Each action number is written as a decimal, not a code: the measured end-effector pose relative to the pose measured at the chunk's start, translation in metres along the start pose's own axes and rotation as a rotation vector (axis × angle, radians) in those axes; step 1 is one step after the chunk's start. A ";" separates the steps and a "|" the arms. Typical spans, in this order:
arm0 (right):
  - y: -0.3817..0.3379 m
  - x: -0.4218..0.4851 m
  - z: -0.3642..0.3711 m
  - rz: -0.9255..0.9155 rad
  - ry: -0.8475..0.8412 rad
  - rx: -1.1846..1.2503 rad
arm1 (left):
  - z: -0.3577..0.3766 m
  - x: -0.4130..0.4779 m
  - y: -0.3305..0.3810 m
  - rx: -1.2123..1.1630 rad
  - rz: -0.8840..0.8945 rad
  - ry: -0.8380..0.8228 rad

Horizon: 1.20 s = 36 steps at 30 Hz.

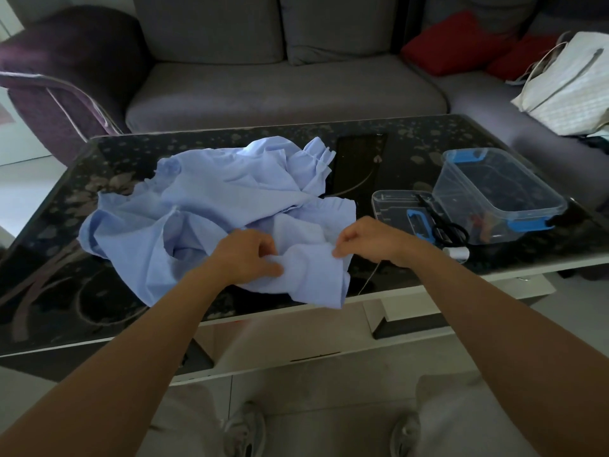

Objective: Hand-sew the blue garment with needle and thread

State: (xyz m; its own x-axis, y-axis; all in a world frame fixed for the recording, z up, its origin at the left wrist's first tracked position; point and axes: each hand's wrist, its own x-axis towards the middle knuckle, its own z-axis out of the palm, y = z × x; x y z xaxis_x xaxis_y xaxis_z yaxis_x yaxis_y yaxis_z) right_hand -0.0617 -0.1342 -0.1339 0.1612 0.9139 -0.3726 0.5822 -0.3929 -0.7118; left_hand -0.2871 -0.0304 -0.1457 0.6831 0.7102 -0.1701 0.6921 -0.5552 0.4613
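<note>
Blue garment (pixel 211 206) lies on the table (pixel 49 275), its near flap stretched left-right between my 2 hands; left hand (pixel 248 255) grips a fold; right hand (pixel 369 242) pinches the flap's right edge, thread (pixel 372 275) dangling beneath.

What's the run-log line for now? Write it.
left hand grips blue garment | right hand pinches its edge | scissors, spool on table

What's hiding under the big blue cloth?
The blue garment lies crumpled on the dark patterned table, which shows beside it. Anything beneath the cloth is covered, so I cannot tell.
</note>
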 end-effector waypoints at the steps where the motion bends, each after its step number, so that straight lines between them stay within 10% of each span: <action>1: 0.005 -0.003 -0.003 0.006 -0.079 -0.046 | 0.001 -0.001 0.001 0.016 -0.006 -0.085; 14: 0.006 -0.017 -0.009 -0.032 -0.149 0.147 | -0.006 -0.024 0.016 0.149 0.050 -0.353; 18: 0.002 0.001 0.004 -0.104 0.263 0.119 | -0.010 -0.034 0.006 0.090 -0.114 -0.152; 23: 0.004 0.020 0.014 0.021 0.084 -0.061 | -0.009 -0.039 -0.015 0.235 -0.157 0.142; 28: -0.027 0.033 0.028 -0.129 0.229 0.098 | -0.018 -0.032 -0.038 0.296 -0.078 0.800; 36: -0.042 0.041 0.057 -0.178 -0.081 -0.236 | -0.037 -0.038 -0.074 -0.130 -0.460 0.671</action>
State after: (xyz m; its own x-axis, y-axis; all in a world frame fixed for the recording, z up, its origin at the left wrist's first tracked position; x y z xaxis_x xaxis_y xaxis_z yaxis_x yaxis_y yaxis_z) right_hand -0.1250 -0.0861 -0.1527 -0.0183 0.9514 -0.3074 0.7664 -0.1841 -0.6155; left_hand -0.3726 -0.0009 -0.1413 0.0243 0.9849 0.1713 0.8084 -0.1202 0.5763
